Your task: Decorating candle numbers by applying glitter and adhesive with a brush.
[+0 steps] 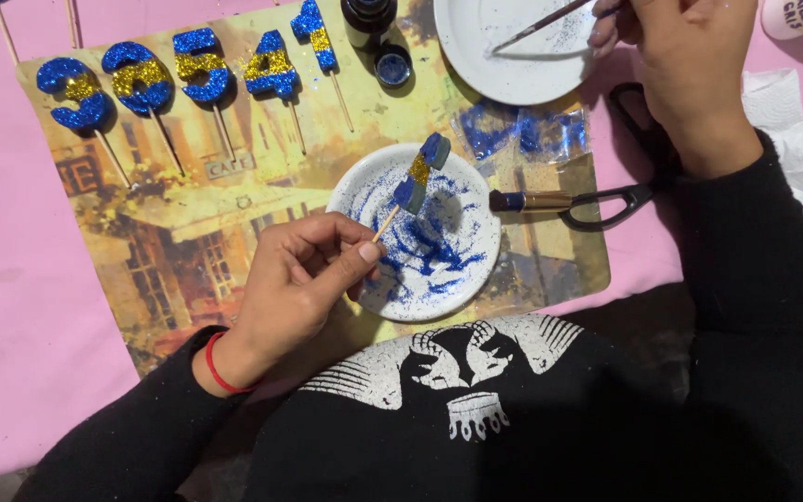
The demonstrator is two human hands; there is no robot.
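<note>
My left hand (295,284) pinches a half-glittered number (423,172) by its stick over the plate (462,279); right hand (676,56) grips a brush (541,23). Five finished numbers (202,70) lie beyond my left fingers.

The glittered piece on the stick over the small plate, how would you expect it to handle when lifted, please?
The glittered piece looks light: the left hand lifts it by fingertips on a thin stick. It is probably top-heavy, so apt to swing. Glitter likely sheds, judging by the blue dust on the plate.
</note>
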